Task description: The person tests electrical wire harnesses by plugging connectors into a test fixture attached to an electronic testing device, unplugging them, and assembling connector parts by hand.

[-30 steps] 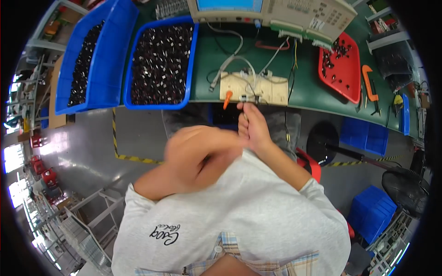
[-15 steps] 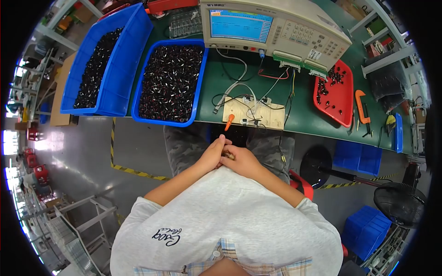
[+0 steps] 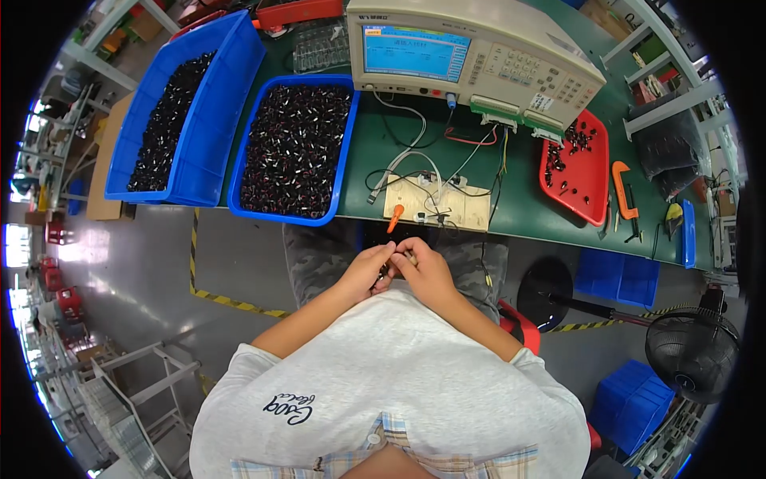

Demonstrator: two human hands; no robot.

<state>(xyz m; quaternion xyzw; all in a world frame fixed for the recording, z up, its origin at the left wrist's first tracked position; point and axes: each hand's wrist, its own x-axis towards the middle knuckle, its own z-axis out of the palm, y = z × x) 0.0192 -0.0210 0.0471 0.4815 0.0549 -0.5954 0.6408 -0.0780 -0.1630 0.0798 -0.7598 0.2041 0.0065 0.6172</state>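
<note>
My left hand (image 3: 369, 271) and my right hand (image 3: 424, 270) meet in front of my shirt, just below the bench edge. The fingers of both are bent and pinched together. Something small and dark shows at the left fingers, but its kind is too small to tell. What the right fingers hold is mostly hidden. Just beyond the hands, a light wooden board (image 3: 474, 211) lies at the bench edge with wires and small fittings on it. An orange lever handle (image 3: 396, 217) sticks out from the board toward my hands.
Left on the green bench (image 3: 363, 160) stand a blue tray (image 3: 232, 188) and a deeper blue bin (image 3: 209, 148), both full of small dark parts. A tester with a screen (image 3: 511, 72) stands behind the board. Right are a red tray (image 3: 592, 211) and an orange clamp (image 3: 621, 188).
My hands have shifted slightly and the right fingers have lifted and spread from the left ones. Text has appeared on the tester's screen. The view has tilted a little.
</note>
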